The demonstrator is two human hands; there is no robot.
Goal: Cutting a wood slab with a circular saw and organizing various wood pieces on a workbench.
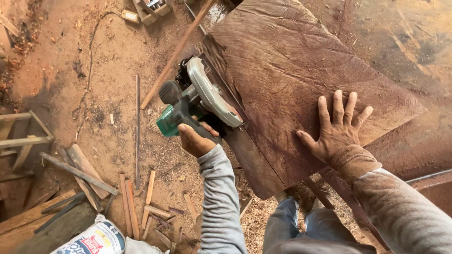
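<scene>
Grey-sleeved left hand (195, 138) has its fingers closed around a circular saw (200, 101) at the wooden board's (292, 80) 9 o'clock edge; right hand (335, 127) lies flat, fingers spread, at 5 o'clock; sawdust floor (108, 70), offcuts (141, 207) at 7 o'clock

Wood offcuts (141, 207) lie scattered on the sawdust-covered floor (108, 61) at lower left. A printed sack (92, 241) sits at the bottom edge, a wooden frame (21, 138) at far left.

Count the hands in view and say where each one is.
2. The left hand grips the handle of the circular saw at the left edge of the wooden board. The right hand lies flat, fingers spread, on the board's right part. No other hands show.
</scene>
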